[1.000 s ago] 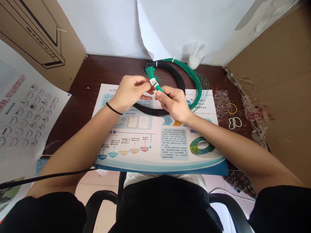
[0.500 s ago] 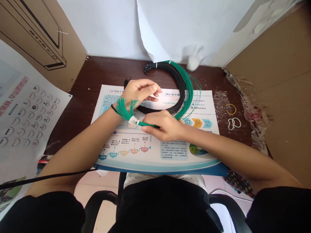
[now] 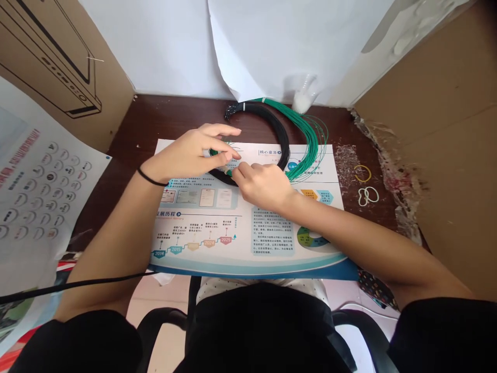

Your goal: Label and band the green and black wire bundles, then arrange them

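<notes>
A bundle of thin green wires [image 3: 310, 140] curves across the desk beside a black wire bundle [image 3: 279, 134]. My right hand [image 3: 260, 184] pinches the taped end of the green wires down on the printed poster [image 3: 217, 223]. My left hand [image 3: 194, 153] rests over the splayed green tips, fingers stretched forward and partly curled on them. Most of the tips are hidden beneath that hand.
Rubber bands [image 3: 367, 194] and a yellow band [image 3: 363, 173] lie at the right on the brown desk [image 3: 155, 119]. Cardboard boxes [image 3: 50, 67] stand left and right. A white sheet [image 3: 272, 46] hangs behind. A black cable [image 3: 77, 285] crosses my left arm.
My right hand carried the green wire end from the lower left up toward the black coil. My left hand came down over the splayed tips.
</notes>
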The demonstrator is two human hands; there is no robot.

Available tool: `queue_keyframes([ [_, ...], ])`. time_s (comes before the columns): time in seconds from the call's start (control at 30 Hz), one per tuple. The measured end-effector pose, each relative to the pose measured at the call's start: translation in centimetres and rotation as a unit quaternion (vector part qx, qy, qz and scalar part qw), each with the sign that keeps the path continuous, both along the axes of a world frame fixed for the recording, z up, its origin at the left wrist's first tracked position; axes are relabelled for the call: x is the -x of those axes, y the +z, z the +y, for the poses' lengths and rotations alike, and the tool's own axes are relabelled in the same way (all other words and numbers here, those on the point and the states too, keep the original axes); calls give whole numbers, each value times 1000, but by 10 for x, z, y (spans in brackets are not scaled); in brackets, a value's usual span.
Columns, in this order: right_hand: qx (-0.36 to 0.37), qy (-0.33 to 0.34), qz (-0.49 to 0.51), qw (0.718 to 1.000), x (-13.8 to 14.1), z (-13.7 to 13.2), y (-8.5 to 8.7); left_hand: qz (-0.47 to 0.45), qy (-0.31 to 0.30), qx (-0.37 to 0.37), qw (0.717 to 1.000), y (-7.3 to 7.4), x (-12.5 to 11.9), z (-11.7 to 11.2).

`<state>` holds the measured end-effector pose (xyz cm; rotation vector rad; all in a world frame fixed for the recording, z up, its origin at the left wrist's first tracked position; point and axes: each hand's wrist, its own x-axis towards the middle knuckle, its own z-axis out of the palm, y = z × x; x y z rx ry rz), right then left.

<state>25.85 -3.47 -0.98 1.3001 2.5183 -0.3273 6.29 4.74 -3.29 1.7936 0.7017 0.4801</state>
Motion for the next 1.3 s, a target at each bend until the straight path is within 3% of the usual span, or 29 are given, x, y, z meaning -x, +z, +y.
queue_keyframes([
  [0.17, -23, 7, -27, 999, 1, 5, 6, 158, 27, -95, 982, -18, -13, -1],
  [0.3, -61, 21, -25, 998, -3, 14, 3, 257, 66, -126, 956, -13, -17, -4],
  [0.43, -78, 32, -27, 996, -7, 20, -6, 285, 108, -123, 944, -14, -21, -7],
  [0.6, -63, 18, -16, 998, -5, 18, -10, 242, 82, -59, 965, -24, -21, 0],
  [0.87, -38, -4, -29, 999, -3, 17, -10, 140, 132, -7, 981, -30, -20, 2],
  [1.07, -18, -91, -15, 996, -12, 22, -15, 21, 182, 11, 983, -44, -25, -1],
  [1.3, 38, -159, 80, 983, -14, 27, -11, -52, 198, 49, 978, -49, -26, -2],
])
